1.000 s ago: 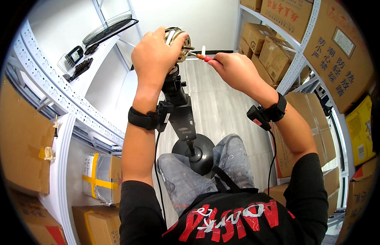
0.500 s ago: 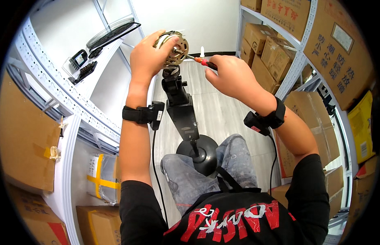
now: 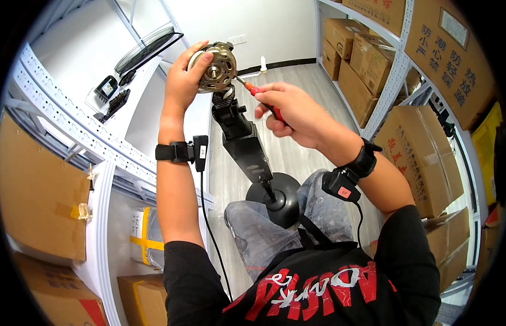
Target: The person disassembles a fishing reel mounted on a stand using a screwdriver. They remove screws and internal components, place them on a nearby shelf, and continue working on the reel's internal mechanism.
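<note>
A round metal fan motor (image 3: 224, 69) with a slotted face and a central shaft sits at the top of a black pedestal stand (image 3: 246, 154). My left hand (image 3: 182, 81) is wrapped round the motor's left side, with the thumb lying on its face. My right hand (image 3: 296, 113) grips a screwdriver (image 3: 254, 90) with a red and black handle, some fingers loosely curled under it. The screwdriver's shaft points up and left, its tip at the motor's lower right edge. Whether the tip sits in a screw is too small to tell.
A round black stand base (image 3: 288, 204) rests on the floor between my legs. At left, a white shelf holds a fan grille (image 3: 147, 51) and a black tray (image 3: 116, 103). Cardboard boxes (image 3: 371, 62) fill the right shelves. A small white object (image 3: 263, 64) stands near the back wall.
The motor's face is turned more squarely toward me. My right hand has shifted left and lower, its fingers looser on the screwdriver, which is tilted more steeply. The view has shifted slightly.
</note>
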The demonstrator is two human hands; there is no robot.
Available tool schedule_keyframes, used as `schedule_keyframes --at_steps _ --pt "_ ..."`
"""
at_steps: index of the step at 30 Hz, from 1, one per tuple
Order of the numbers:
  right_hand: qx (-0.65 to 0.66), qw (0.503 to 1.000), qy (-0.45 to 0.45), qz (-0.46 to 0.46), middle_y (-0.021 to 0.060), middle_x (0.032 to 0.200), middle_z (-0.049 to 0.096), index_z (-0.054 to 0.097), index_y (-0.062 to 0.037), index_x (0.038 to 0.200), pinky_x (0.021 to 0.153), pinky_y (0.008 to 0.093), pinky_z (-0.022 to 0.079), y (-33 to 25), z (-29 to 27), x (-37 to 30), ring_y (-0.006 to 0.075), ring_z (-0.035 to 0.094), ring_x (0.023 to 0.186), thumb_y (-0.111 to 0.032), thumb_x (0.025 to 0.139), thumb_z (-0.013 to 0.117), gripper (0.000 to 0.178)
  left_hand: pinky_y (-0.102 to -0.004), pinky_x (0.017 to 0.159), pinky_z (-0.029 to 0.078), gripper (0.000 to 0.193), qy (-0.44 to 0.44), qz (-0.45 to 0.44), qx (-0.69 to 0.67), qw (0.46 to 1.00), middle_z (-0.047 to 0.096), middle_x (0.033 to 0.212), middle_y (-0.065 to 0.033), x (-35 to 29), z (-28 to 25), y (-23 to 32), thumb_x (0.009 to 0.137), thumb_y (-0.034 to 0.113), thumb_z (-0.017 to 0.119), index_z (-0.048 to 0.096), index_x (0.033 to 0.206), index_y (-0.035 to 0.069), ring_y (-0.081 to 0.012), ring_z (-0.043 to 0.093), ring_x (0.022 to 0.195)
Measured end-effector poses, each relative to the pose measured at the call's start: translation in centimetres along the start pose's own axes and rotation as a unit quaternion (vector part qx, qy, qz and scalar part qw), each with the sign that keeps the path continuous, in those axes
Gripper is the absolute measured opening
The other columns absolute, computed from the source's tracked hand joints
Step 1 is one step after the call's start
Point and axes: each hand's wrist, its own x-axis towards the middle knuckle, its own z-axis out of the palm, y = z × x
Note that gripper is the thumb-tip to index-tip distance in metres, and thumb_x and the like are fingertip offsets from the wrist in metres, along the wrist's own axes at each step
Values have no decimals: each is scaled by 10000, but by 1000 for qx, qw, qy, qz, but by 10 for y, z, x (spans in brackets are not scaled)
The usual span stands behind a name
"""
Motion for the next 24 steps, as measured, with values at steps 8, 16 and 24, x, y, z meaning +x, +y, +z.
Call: schedule_keyframes --at_steps 8,16,24 --pt "-3 997 -15 76 33 670 571 615 10 1023 405 235 232 0 -27 23 63 334 449 -311 1062 465 356 -384 863 519 530 121 6 316 941 699 1092 -138 -13 41 51 868 526 674 717 1180 99 -317 677 988" --pt "-545 815 126 -153 75 669 621 685 -14 825 480 344 429 -18 -33 41 190 576 545 -251 912 690 253 -427 745 545 525 146 46 358 921 712 995 -158 -8 41 42 859 550 659 729 1129 106 -345 698 860" --pt "-724 585 196 -308 147 700 685 722 -48 753 614 423 551 -16 -16 27 335 690 692 -117 846 611 161 -394 827 537 545 119 17 317 941 711 1073 -125 -5 38 40 872 556 651 718 1169 104 -327 693 948"
